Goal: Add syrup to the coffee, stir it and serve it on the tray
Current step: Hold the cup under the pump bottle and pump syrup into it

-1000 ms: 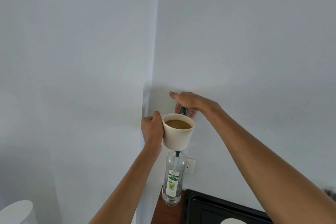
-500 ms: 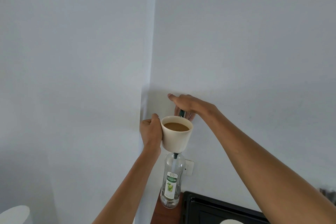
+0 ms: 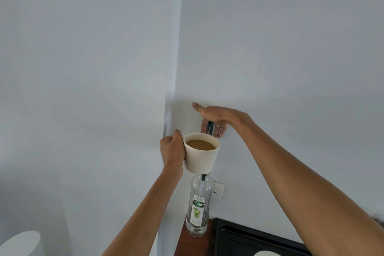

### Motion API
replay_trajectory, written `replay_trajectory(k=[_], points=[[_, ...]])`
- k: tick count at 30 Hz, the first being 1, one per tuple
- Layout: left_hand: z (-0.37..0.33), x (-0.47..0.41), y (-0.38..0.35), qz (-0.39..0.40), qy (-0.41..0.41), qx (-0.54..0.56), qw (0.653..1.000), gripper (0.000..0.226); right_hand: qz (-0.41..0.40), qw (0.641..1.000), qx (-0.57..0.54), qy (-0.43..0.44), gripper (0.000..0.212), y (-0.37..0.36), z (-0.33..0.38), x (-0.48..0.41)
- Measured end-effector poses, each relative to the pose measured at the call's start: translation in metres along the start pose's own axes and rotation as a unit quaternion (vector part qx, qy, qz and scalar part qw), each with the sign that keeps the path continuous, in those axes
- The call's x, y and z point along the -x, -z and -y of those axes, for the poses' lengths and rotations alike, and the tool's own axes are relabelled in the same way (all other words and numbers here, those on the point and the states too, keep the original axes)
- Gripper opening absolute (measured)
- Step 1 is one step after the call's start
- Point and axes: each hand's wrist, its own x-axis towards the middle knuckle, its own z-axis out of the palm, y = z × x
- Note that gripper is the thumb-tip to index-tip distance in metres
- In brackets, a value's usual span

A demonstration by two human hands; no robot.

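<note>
From my end I see the left hand (image 3: pixel 172 151) holding a cream cup (image 3: pixel 200 160) up in the air, its fingers curled tight on the cup's left side, thumb on top near the rim. I cannot see a handle; the hand hides that side. The cup is upright and holds light brown coffee (image 3: pixel 200 144) to just under the rim.

The right hand (image 3: pixel 216 115) lies palm down on top of a dark green pump (image 3: pixel 209 128), just behind the cup's far rim. Its fingers bend down over the pump head, with the green part showing between 2 of them, and the thumb sticks out straight to the left. I cannot tell whether the spout is over the coffee or behind it.

The syrup bottle (image 3: pixel 197 208), clear with a white and green label, stands upright on a brown surface (image 3: pixel 180 243) below the cup. The cup covers the top of its neck from this angle.

Just right of the bottle lies a black tray (image 3: pixel 249 241), with the edge of something pale and round (image 3: pixel 264 253) on it at the frame's bottom. A white wall socket (image 3: pixel 219 190) sits behind the bottle. A white rounded object (image 3: pixel 22 243) shows at lower left.
</note>
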Motion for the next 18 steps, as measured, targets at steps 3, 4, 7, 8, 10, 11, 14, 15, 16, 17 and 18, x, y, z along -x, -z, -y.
replay_trajectory(k=[3,4,7,8,10,11,14,15,16,17,18], points=[[0.002,-0.001,0.002,0.002,0.003,0.004,1.0,0.04,-0.002,1.0,-0.005,0.001,0.101,-0.001,0.0,-0.001],[0.002,-0.001,0.001,0.003,0.005,0.005,1.0,0.04,-0.005,1.0,-0.007,0.002,0.1,-0.002,0.0,-0.001],[0.002,-0.001,-0.001,0.006,0.012,0.009,1.0,0.039,-0.021,1.0,-0.008,0.005,0.099,-0.006,-0.002,-0.005],[0.002,-0.001,-0.001,0.006,0.014,0.011,1.0,0.039,-0.026,1.0,-0.007,0.007,0.1,-0.007,-0.002,-0.006],[0.001,-0.001,-0.003,0.006,0.015,0.013,1.0,0.038,-0.033,0.999,0.0,0.01,0.101,-0.008,-0.003,-0.008],[0.0,0.0,-0.004,0.007,0.016,0.013,1.0,0.037,-0.036,0.999,0.002,0.011,0.101,-0.008,-0.004,-0.009],[0.0,0.0,-0.006,0.009,0.023,0.018,1.0,0.038,-0.048,0.999,0.008,0.013,0.102,-0.009,-0.005,-0.01],[0.0,0.0,-0.007,0.009,0.025,0.019,0.999,0.038,-0.053,0.998,0.009,0.015,0.102,-0.009,-0.006,-0.01],[0.001,0.0,-0.007,0.009,0.028,0.02,0.999,0.037,-0.058,0.998,0.01,0.017,0.101,-0.01,-0.006,-0.01],[0.001,0.0,-0.007,0.01,0.03,0.021,0.999,0.036,-0.061,0.998,0.011,0.019,0.101,-0.01,-0.007,-0.009],[0.001,0.0,-0.008,0.011,0.031,0.022,0.999,0.035,-0.063,0.998,0.012,0.019,0.1,-0.01,-0.007,-0.008]])
